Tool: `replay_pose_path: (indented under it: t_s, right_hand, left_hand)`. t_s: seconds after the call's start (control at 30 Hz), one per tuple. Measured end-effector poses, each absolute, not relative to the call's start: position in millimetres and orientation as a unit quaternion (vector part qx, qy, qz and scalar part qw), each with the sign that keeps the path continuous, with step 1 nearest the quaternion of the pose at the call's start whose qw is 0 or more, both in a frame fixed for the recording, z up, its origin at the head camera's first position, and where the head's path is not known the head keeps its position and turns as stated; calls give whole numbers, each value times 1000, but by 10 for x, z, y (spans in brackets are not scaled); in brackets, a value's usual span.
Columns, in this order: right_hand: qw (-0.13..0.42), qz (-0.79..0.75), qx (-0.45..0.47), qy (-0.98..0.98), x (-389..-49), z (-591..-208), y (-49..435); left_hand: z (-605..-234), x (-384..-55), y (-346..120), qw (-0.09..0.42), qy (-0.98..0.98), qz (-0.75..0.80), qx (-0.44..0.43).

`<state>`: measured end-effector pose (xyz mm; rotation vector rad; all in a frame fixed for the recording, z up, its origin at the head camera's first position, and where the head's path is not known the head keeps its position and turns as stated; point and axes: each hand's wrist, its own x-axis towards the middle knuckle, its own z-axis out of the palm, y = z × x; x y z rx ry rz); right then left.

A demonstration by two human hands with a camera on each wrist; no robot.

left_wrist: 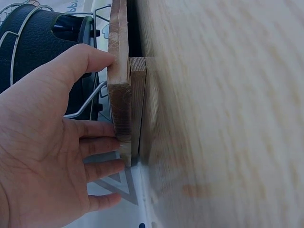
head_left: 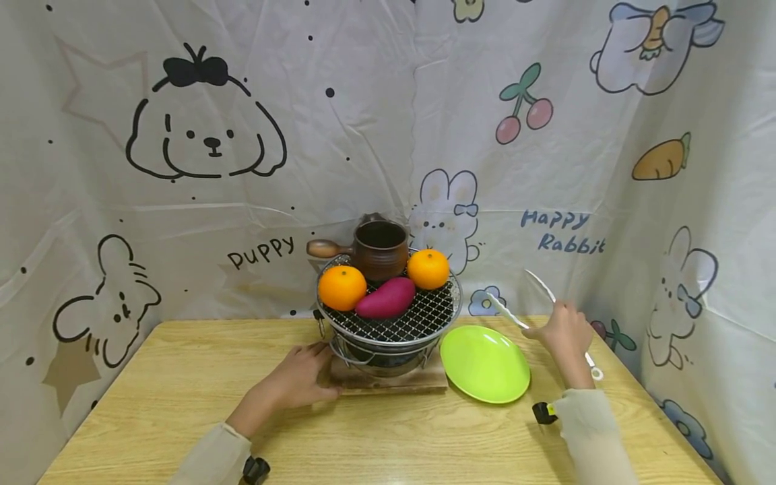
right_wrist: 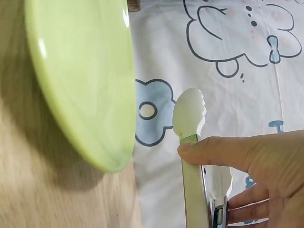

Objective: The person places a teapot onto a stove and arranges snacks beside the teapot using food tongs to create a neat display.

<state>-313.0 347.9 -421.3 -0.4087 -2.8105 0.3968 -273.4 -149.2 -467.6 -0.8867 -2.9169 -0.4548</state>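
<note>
My right hand (head_left: 565, 335) holds white tongs (right_wrist: 195, 190) above the table, right of a lime-green plate (head_left: 485, 364); the thumb presses one arm and the fingers lie against the other, with the tips spread. My left hand (head_left: 301, 377) touches the left end of a wooden board (left_wrist: 118, 90), its thumb on the edge and its other fingers fairly straight. On that board stands a small dark grill (head_left: 388, 360) topped with a round wire mesh (head_left: 424, 320). Two oranges (head_left: 342, 288), a purple sweet potato (head_left: 386, 298) and a brown side-handled pot (head_left: 380, 252) sit on the mesh.
The light wooden table (head_left: 182, 377) ends at a printed white cloth (head_left: 364, 135) hanging behind and along both sides. The grill stands close to the back cloth, with the plate just right of its board. The pot's handle (head_left: 327, 248) points left.
</note>
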Motion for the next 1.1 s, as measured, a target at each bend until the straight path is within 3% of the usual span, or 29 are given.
replay_pose_path:
  t_s: [1.1]
  right_hand:
    - [64, 86, -102, -989, -3062, -4243, 3610]
  left_hand:
    - [-4691, -2733, -1492, 38, -945, -144, -293]
